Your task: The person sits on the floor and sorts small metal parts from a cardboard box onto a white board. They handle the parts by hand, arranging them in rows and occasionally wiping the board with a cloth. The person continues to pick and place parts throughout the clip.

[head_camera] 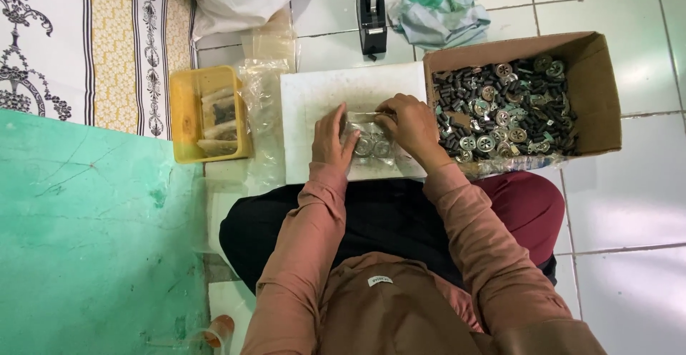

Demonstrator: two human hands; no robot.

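Note:
My left hand [330, 139] and my right hand [407, 122] both grip a small clear plastic bag [369, 140] with round metal parts inside. The bag lies on a white board [314, 97] in front of my lap. My left hand pinches the bag's left edge, and my right hand holds its upper right side. A cardboard box [597, 90] full of dark cylinders and round metal pieces stands just right of my right hand.
A yellow plastic tray [184, 115] with filled bags sits left of the board, beside a stack of clear bags [264, 112]. A black tape dispenser [371, 8] and a teal cloth [443, 15] lie behind. A green mat [93, 240] covers the left floor.

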